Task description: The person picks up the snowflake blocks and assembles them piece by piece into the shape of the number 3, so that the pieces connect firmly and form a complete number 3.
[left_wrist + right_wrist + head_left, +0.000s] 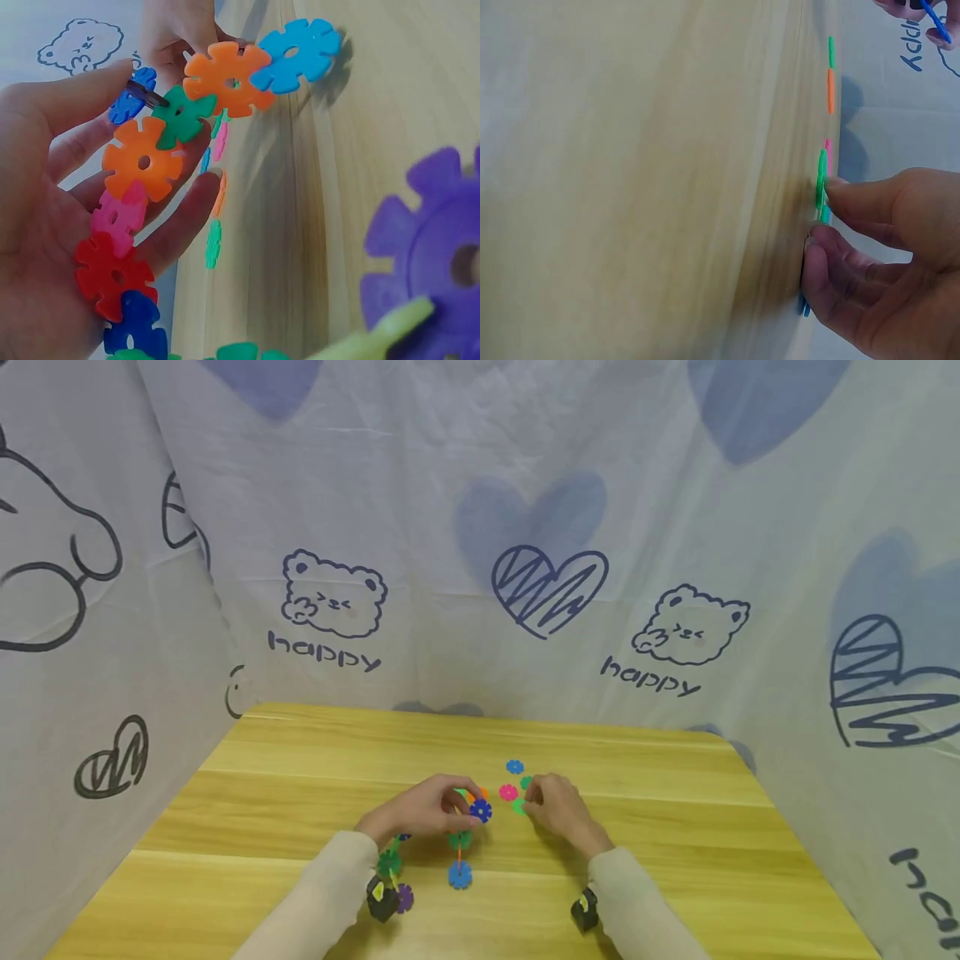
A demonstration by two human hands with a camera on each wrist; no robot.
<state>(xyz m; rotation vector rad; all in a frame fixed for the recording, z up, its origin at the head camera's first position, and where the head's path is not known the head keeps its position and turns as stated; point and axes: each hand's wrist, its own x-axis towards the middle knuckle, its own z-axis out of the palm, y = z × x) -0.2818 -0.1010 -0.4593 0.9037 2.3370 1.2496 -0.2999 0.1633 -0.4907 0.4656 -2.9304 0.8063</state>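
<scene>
My left hand (431,806) pinches a dark blue notched plastic disc (132,96) at one end of a linked chain of flower-shaped discs. In the left wrist view the chain runs over the palm through green, an orange disc (142,160), pink, a red disc (114,276) and dark blue. A branch with another orange disc (229,79) and a light blue disc (297,54) hangs off it. A purple disc (404,898) dangles near the left wrist. Over at the loose discs, my right hand (558,810) has thumb and fingertips apart, close to a light green disc (519,807).
Near the right fingers lie a pink disc (508,792), a blue disc (514,767) and a teal disc (527,782), partly covered. A loose orange disc (478,794) is behind the left hand. Printed cloth (435,635) hangs around the wooden table (675,860).
</scene>
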